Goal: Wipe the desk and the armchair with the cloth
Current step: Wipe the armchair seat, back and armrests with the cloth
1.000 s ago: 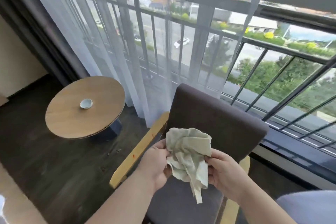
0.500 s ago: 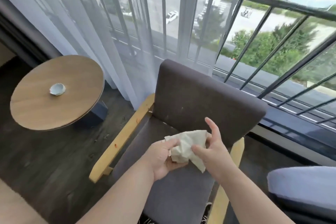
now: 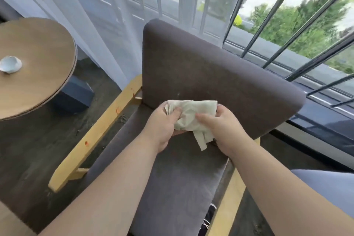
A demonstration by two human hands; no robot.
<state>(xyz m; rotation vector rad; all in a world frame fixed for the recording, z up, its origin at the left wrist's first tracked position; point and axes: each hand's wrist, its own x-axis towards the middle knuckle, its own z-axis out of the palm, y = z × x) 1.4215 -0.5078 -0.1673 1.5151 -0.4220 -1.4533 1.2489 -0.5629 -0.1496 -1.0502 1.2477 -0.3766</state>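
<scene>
A crumpled pale cloth is bunched between both hands, just above the armchair's seat and close to the foot of its backrest. My left hand grips its left side, my right hand grips its right side, and a strip of cloth hangs below. The armchair has dark grey-brown cushions and pale wooden arms; the left arm carries small orange marks. A round wooden table stands to the left.
A small white dish sits on the round table, and a dark box lies on the floor beneath it. Sheer curtains and a barred window run behind the chair. A grey cushion shows at the right edge.
The cloth has come down from in front of the backrest to just above the seat and is bunched tighter. The view has moved closer to the armchair and tilted down.
</scene>
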